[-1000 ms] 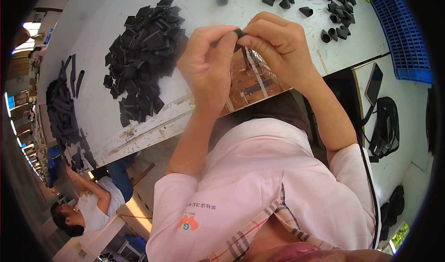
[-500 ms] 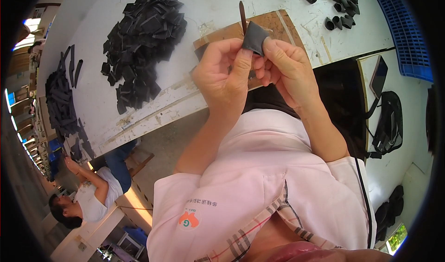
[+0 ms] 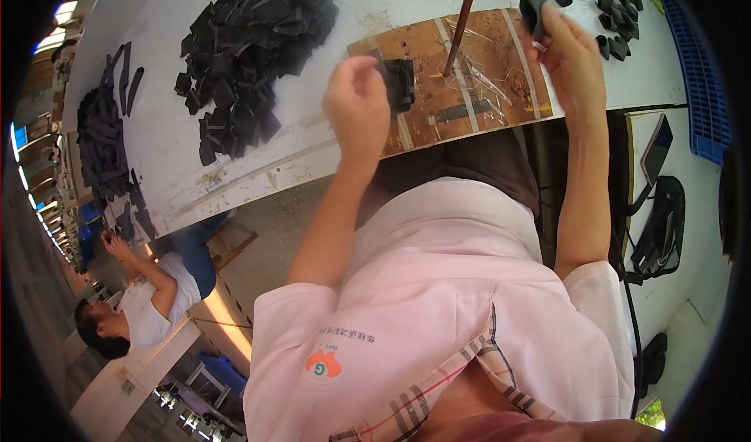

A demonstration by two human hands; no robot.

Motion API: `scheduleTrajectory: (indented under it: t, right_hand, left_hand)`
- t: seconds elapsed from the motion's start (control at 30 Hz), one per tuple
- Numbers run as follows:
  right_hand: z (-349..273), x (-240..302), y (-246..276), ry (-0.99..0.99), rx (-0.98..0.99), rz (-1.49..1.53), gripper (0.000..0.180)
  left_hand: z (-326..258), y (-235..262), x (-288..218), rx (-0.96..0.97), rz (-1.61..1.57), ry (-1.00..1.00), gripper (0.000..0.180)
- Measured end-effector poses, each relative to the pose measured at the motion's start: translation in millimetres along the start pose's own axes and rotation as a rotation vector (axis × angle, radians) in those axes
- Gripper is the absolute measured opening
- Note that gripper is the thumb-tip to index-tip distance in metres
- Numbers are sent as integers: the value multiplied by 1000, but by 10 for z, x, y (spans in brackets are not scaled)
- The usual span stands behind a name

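The two hands are well apart. The right hand [image 3: 577, 59] pinches a dark, hollow piece [image 3: 533, 16] between thumb and fingers, out beyond the far right corner of the wooden board [image 3: 430, 43], its opening showing. From where I stand, the left hand [image 3: 356, 102] is a blur beside the small stack of black pieces [image 3: 401, 82] at the board's left edge; I can't tell whether its curled fingers hold anything. Between the hands, a brown spike [image 3: 461, 29] rises from the board, with nothing on it.

I'd judge this to be the setting-aside step: the piece is near the scattered hollow pieces [image 3: 622, 29] on the right of the desk [image 3: 391, 0] but not yet released. The next move would call for a loosened right grip over them and, I'd say, a left pinch that separates just one from the stack, as those look closely layered.
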State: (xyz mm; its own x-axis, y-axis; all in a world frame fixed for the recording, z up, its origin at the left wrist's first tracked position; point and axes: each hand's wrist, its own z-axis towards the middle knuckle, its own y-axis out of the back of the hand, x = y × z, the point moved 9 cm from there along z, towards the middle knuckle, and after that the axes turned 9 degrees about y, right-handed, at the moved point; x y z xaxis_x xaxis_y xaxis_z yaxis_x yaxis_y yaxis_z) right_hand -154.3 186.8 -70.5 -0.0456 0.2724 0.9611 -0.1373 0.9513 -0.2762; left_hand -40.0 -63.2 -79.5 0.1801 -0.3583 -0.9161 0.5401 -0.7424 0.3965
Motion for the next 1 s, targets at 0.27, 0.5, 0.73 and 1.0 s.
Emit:
scheduleTrajectory:
  t: [0.27, 0.5, 0.73, 1.0]
  right_hand:
    - [-396, -380, -164, -85, 61, -341, 26]
    - [-612, -561, -431, -206, 173, -297, 21]
    - [-578, -252, -802, -28, 373, -453, 20]
    - [-657, -332, -821, -132, 358, -393, 18]
  left_hand:
    - [457, -225, 177, 93, 681, 57, 35]
    - [537, -415, 249, 147, 814, 13, 15]
    - [631, -57, 268, 99, 321, 19, 17]
    - [569, -328, 136, 131, 630, -54, 36]
